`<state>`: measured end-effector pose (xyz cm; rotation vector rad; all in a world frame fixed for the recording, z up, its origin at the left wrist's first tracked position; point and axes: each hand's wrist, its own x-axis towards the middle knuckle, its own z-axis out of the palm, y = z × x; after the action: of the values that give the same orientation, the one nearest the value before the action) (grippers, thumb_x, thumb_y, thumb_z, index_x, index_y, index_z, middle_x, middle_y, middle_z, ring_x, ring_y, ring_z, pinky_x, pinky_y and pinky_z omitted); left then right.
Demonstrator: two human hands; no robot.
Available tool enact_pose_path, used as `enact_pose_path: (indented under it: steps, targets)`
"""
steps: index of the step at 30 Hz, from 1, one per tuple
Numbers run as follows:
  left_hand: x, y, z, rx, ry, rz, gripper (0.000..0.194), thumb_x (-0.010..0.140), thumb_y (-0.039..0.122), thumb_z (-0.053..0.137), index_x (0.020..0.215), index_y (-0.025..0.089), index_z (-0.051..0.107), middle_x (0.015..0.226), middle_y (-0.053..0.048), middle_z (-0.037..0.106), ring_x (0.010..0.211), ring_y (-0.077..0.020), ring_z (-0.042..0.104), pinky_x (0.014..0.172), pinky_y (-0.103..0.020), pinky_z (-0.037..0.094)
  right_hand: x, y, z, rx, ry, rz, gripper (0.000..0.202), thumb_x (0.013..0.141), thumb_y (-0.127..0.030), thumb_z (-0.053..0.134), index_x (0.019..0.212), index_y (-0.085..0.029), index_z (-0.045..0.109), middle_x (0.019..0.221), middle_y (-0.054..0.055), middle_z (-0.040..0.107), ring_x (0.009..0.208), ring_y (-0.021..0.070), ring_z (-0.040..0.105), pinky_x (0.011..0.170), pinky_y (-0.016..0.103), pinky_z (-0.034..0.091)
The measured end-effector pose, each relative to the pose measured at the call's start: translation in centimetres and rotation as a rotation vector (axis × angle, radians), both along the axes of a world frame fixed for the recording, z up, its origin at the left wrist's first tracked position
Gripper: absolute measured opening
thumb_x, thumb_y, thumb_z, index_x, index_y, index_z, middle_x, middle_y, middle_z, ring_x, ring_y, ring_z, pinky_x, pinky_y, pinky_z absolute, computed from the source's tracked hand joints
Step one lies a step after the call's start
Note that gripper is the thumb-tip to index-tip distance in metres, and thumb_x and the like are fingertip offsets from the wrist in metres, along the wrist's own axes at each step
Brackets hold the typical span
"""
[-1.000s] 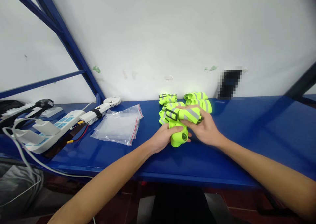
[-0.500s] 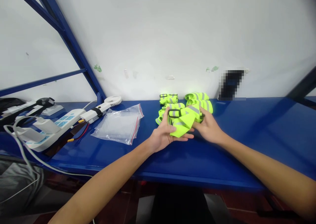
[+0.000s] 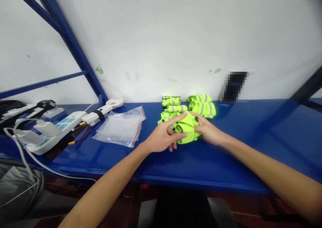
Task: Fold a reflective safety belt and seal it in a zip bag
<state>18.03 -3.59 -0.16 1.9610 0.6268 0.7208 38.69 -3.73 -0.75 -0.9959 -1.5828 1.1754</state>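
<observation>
Between my two hands is a folded bundle of neon-yellow reflective strap [image 3: 186, 129], held just above the blue table. My left hand [image 3: 164, 134] grips its left side, thumb in front and a finger along the top. My right hand [image 3: 207, 129] closes on the right side, its fingertips partly hidden by the fabric. Just behind lie more rolled reflective straps: one with a dark buckle [image 3: 171, 100] at the back left, a silver-striped roll [image 3: 176, 108] in front of it, and a looser pile [image 3: 202, 109] to the right.
Clear zip bags [image 3: 120, 127] with red seals lie left of my hands on the blue table [image 3: 161, 167]. Beyond them are a white handheld fan [image 3: 114, 103], a power strip [image 3: 62, 129] with plugs, and cables. A pixelated dark object [image 3: 234, 87] leans against the wall at right.
The held strap has been turned and gathered into a tighter bundle, its buckle and silver stripes now mostly out of sight. My left hand has rotated over it, and the piles behind show more.
</observation>
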Motion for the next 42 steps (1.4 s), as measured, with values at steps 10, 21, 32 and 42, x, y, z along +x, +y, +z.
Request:
enact_pose_path:
  steps: [10, 21, 32, 42]
  targets:
    - [0.0, 0.9, -0.2, 0.742, -0.068, 0.232, 0.030, 0.076, 0.044, 0.074, 0.097, 0.023, 0.075, 0.111, -0.011, 0.061, 0.105, -0.0231, 0.057, 0.087, -0.038, 0.049, -0.4, -0.6, 1.3, -0.034, -0.078, 0.075, 0.044, 0.068, -0.015, 0.058, 0.112, -0.022, 0.057, 0.115, 0.006, 0.064, 0.110, 0.0253, 0.059, 0.093, 0.038, 0.049]
    - [0.1, 0.7, 0.2, 0.467, -0.120, 0.183, 0.017, 0.082, 0.034, 0.069, 0.090, 0.019, 0.072, 0.120, -0.010, 0.068, 0.114, -0.0266, 0.060, 0.102, -0.044, 0.043, -0.6, -1.5, 1.0, 0.047, -0.107, 0.165, 0.050, 0.082, -0.019, 0.053, 0.129, -0.027, 0.039, 0.094, 0.002, 0.061, 0.069, 0.0165, 0.059, 0.062, 0.031, 0.052]
    - [0.4, 0.5, -0.1, 0.341, -0.255, 0.233, 0.022, 0.083, 0.031, 0.068, 0.097, 0.015, 0.072, 0.117, -0.013, 0.068, 0.110, -0.0260, 0.063, 0.097, -0.039, 0.048, -1.5, -2.2, 0.0, 0.114, -0.048, 0.143, 0.034, 0.098, -0.037, 0.034, 0.130, -0.026, 0.038, 0.125, 0.007, 0.052, 0.110, 0.0220, 0.056, 0.090, 0.037, 0.050]
    - [0.1, 0.9, -0.6, 0.201, -0.242, 0.249, 0.075, 0.074, 0.038, 0.077, 0.140, 0.022, 0.047, 0.130, -0.013, 0.060, 0.113, -0.0258, 0.061, 0.100, -0.038, 0.046, -1.6, -2.7, 1.2, 0.322, -0.262, 0.131, 0.048, 0.090, -0.040, 0.059, 0.132, -0.030, 0.037, 0.136, 0.008, 0.045, 0.124, 0.0273, 0.048, 0.098, 0.039, 0.047]
